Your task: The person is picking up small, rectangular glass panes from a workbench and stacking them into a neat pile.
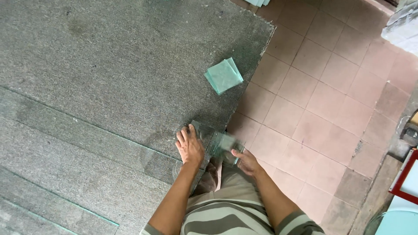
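My left hand (190, 146) lies flat, fingers spread, on the end of a long clear glass strip (87, 126) that rests on the grey carpeted table (109, 65) near its edge. Beyond that edge my right hand (246, 162) grips a small square glass piece (224, 144), blurred by motion. A small stack of greenish glass squares (224, 75) lies on the table farther off, close to the edge.
More long glass strips (56, 196) lie across the table at lower left. Pink tiled floor (326, 87) spreads to the right. A red-framed object (407, 178) and a pale blue round thing (398, 222) stand at the lower right.
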